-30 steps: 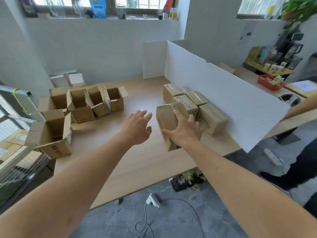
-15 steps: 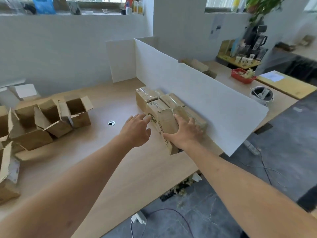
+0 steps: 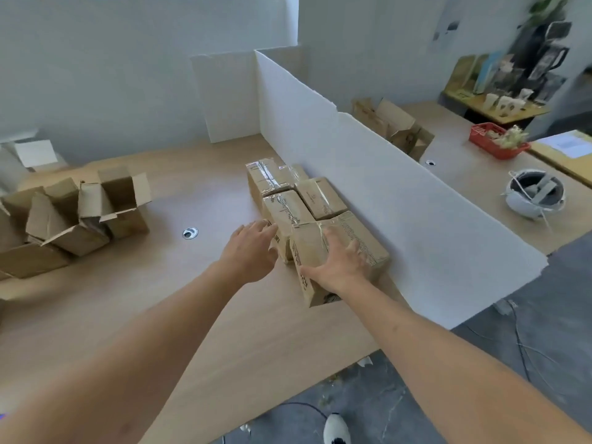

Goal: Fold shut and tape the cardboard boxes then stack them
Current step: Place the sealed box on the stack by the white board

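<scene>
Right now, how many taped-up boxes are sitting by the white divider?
4 that I can see: far-left box, far-right box against the divider, near-left box, and the nearest box under the right hand. Others may be hidden behind.

R hand (image 3: 339,264) covers much of the nearest taped box (image 3: 336,251), so top seam and tape mostly hidden; printed text on its sides too blurred to read. L hand (image 3: 253,251) blocks the lower side of the next box (image 3: 285,213); can't tell if fingertips touch it. Open boxes (image 3: 80,213) at left cut off by frame edge, insides in shadow, exact count unclear. White divider (image 3: 368,187) hides the lower part of the opened box behind it (image 3: 394,126). Shelf items (image 3: 512,81) far right motion-blurred, not identifiable. Red basket (image 3: 493,145) contents too small to tell. Shoe (image 3: 336,431) cut off at bottom edge.
</scene>
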A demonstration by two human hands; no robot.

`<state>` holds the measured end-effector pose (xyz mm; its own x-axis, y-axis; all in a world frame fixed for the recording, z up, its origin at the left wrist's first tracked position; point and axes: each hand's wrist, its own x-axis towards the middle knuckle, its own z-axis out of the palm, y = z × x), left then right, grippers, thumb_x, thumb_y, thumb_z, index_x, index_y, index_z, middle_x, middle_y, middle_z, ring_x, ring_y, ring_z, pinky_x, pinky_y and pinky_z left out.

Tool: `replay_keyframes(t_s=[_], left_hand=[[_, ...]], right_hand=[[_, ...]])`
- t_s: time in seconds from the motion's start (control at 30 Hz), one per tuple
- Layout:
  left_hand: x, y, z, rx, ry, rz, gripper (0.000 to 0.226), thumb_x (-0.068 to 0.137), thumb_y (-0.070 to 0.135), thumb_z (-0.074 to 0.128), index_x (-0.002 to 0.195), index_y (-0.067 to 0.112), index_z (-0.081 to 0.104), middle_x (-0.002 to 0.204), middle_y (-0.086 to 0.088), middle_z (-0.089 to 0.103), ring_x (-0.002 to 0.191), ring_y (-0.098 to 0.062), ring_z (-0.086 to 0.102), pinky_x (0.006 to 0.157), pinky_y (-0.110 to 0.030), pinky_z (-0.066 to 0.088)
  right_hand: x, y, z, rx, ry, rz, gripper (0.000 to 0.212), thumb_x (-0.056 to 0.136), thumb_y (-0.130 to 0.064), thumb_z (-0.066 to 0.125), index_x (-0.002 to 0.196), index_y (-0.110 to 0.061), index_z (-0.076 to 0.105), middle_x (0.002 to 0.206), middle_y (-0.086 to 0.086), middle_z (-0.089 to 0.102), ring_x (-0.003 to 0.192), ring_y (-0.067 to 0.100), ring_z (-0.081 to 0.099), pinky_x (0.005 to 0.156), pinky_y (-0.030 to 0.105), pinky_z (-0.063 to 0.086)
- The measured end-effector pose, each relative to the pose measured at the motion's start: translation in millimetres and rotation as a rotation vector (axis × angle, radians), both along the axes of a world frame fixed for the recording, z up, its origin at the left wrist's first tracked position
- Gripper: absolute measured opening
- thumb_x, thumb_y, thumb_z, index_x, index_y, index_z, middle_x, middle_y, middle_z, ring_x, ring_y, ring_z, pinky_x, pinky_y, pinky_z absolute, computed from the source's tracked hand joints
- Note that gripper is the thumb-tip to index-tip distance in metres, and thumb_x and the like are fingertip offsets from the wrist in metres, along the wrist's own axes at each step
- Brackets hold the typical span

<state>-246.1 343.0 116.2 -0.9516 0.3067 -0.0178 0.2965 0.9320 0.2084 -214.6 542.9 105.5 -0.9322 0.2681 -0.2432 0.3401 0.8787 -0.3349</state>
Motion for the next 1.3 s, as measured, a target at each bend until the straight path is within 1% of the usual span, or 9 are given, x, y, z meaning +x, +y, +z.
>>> replay_keyframes(t_s=[0.1,0.2,0.37,0.6,0.73,0.8,0.97,1.13,1.3], left_hand=[[-10,21,-14,-0.009,-0.036,0.068,0.051,0.098,0.031,0.054,0.147,0.017,0.047,0.15,-0.009,0.048,0.138,-0.029,0.044,0.117,-0.042,0.028],[-16,36,-27,0.002,-0.06,0.148,0.051,0.098,0.03,0.054,0.147,0.018,0.047,0.15,-0.008,0.048,0.138,-0.029,0.044,0.117,-0.043,0.028],[-24,51,-51,-0.028,-0.136,0.217,0.054,0.099,0.031,0.052,0.151,0.019,0.043,0.155,-0.008,0.043,0.142,-0.028,0.041,0.118,-0.041,0.027],[-38,59,-97,-0.01,-0.22,0.238,0.054,0.099,0.03,0.053,0.15,0.017,0.044,0.154,-0.008,0.044,0.141,-0.028,0.042,0.116,-0.039,0.028],[-43,57,-122,0.024,-0.269,0.231,0.054,0.099,0.029,0.053,0.15,0.015,0.042,0.153,-0.01,0.044,0.14,-0.029,0.042,0.115,-0.04,0.029],[-46,55,-131,0.036,-0.279,0.232,0.054,0.099,0.029,0.053,0.15,0.014,0.042,0.153,-0.012,0.044,0.139,-0.031,0.043,0.114,-0.04,0.029],[-47,53,-148,0.059,-0.305,0.209,0.057,0.099,0.028,0.052,0.153,0.014,0.039,0.155,-0.012,0.042,0.144,-0.03,0.038,0.119,-0.043,0.025],[-45,52,-163,0.066,-0.309,0.19,0.059,0.098,0.028,0.053,0.153,0.015,0.038,0.153,-0.012,0.043,0.144,-0.031,0.038,0.121,-0.045,0.024],[-42,52,-171,0.045,-0.321,0.174,0.06,0.098,0.028,0.053,0.154,0.016,0.037,0.156,-0.012,0.04,0.146,-0.032,0.035,0.122,-0.045,0.021]], right_hand=[[-20,18,-17,0.015,-0.011,0.074,0.1,0.056,-0.077,0.072,0.138,-0.048,0.024,0.129,0.014,0.041,0.121,0.038,0.044,0.089,0.045,0.039],[-35,29,-34,-0.006,-0.029,0.148,0.1,0.053,-0.078,0.068,0.138,-0.05,0.023,0.124,0.013,0.041,0.116,0.037,0.044,0.083,0.043,0.033],[-56,37,-61,-0.003,-0.078,0.195,0.098,0.055,-0.079,0.064,0.14,-0.052,0.023,0.126,0.01,0.041,0.117,0.035,0.043,0.094,0.043,0.041],[-72,32,-104,0.014,-0.135,0.192,0.099,0.057,-0.078,0.063,0.145,-0.049,0.028,0.129,0.007,0.038,0.117,0.033,0.042,0.099,0.041,0.038],[-74,28,-127,0.043,-0.183,0.183,0.099,0.063,-0.079,0.064,0.148,-0.049,0.022,0.138,0.01,0.035,0.12,0.034,0.041,0.104,0.042,0.037],[-77,28,-137,0.062,-0.19,0.184,0.098,0.067,-0.078,0.064,0.149,-0.049,0.02,0.147,0.013,0.031,0.126,0.036,0.04,0.108,0.044,0.036],[-80,27,-153,0.08,-0.206,0.174,0.095,0.073,-0.076,0.066,0.152,-0.045,0.022,0.16,0.021,0.02,0.14,0.04,0.032,0.118,0.047,0.029],[-79,27,-169,0.095,-0.183,0.226,0.099,0.078,-0.078,0.064,0.156,-0.041,0.016,0.164,0.025,0.009,0.151,0.042,0.019,0.125,0.049,0.019],[-78,31,-182,0.133,-0.179,0.262,0.1,0.081,-0.08,0.058,0.159,-0.042,0.008,0.166,0.025,0.0,0.155,0.039,0.008,0.124,0.047,0.023]])
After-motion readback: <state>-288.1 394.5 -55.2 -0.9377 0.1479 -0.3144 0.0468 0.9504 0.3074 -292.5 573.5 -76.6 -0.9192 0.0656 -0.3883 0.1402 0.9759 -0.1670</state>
